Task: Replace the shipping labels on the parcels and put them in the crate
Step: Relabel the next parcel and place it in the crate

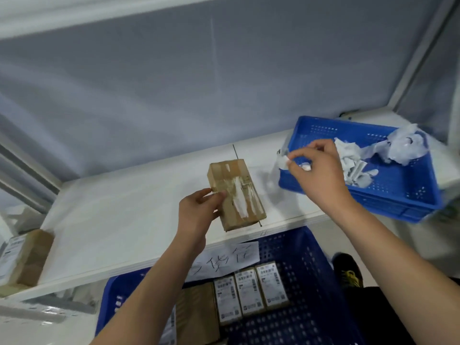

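Left hand grips brown cardboard parcel, mid-frame on white table. Right hand pinches peeled white label scrap over blue plastic waste tray, right; drop it well inside, then scrape residue.

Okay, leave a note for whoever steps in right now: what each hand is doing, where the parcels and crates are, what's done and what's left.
Left hand: grips the box on the table; its old label is torn off, white residue left.
Right hand: pinches a label scrap at the rim of the small crate, which holds torn paper.
Done: three labelled parcels lie in the big crate below the table edge.
Left: drop the scrap, stick a new label on the box, crate it. Another labelled box waits at the far left.
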